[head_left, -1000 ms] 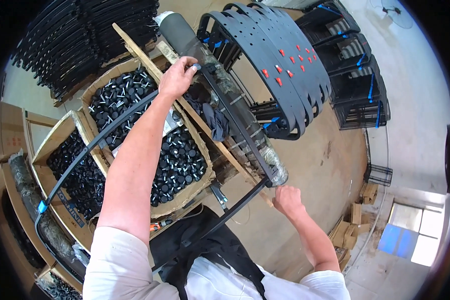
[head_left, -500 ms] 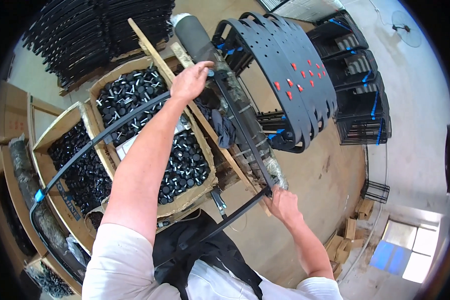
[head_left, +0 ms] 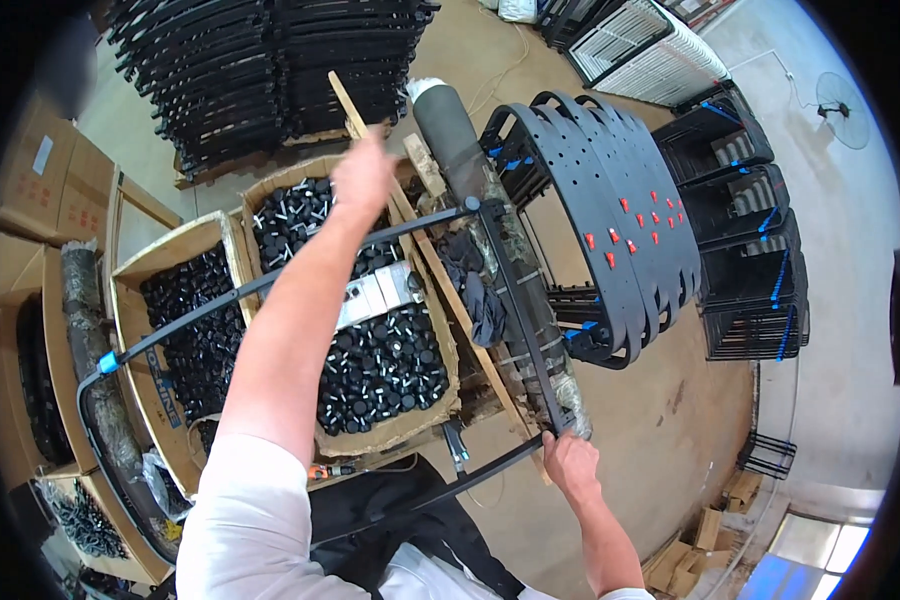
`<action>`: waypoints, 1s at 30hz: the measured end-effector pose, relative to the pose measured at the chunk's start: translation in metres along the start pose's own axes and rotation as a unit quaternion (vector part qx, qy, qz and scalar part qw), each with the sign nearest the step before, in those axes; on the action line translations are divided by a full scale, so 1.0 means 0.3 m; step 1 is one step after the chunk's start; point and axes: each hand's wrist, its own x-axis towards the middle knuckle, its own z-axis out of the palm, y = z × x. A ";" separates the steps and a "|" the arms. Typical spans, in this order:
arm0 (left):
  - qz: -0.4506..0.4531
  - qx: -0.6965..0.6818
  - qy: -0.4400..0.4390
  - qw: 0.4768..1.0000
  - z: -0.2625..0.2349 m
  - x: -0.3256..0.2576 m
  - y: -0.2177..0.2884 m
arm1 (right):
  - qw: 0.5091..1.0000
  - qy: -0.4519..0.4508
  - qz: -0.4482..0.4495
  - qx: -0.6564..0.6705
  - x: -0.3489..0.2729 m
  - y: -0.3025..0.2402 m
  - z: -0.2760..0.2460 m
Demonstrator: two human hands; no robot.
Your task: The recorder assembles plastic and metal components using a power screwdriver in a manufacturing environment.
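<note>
A black metal frame [head_left: 518, 300] made of flat bars lies across in front of me, with a blue clip [head_left: 108, 362] on its left end. My right hand [head_left: 572, 465] is closed around its near right corner. At the far corner sits a round black foot [head_left: 472, 204]. My left hand [head_left: 363, 178] is off the frame, raised to the left of that foot, above the far end of a carton [head_left: 445, 385] of black screw-in feet [head_left: 385, 375]. Motion smears its fingers, so I cannot see whether it holds anything.
A second carton [head_left: 130, 300] of small black parts stands left of the first. A wooden strip [head_left: 470, 325] and a wrapped roll [head_left: 450, 130] run beside the frame. Curved black panels [head_left: 610, 200] with red pieces stand right. Stacked black frames [head_left: 270, 70] fill the far left.
My left hand has let go of the frame's far corner and moved left, towards the carton of feet. My right hand keeps its hold on the near corner. The whole view has shifted.
</note>
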 end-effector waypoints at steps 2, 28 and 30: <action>0.069 0.047 0.135 0.987 -0.027 0.043 -0.078 | 1.000 0.010 -0.022 -0.008 0.007 -0.023 -0.007; 0.346 0.177 -0.158 0.908 0.239 -0.080 0.217 | 0.998 -0.030 0.033 0.051 -0.024 -0.010 -0.054; 0.390 0.193 -0.125 0.892 0.257 -0.035 0.137 | 0.998 -0.036 0.035 0.044 -0.002 -0.036 -0.053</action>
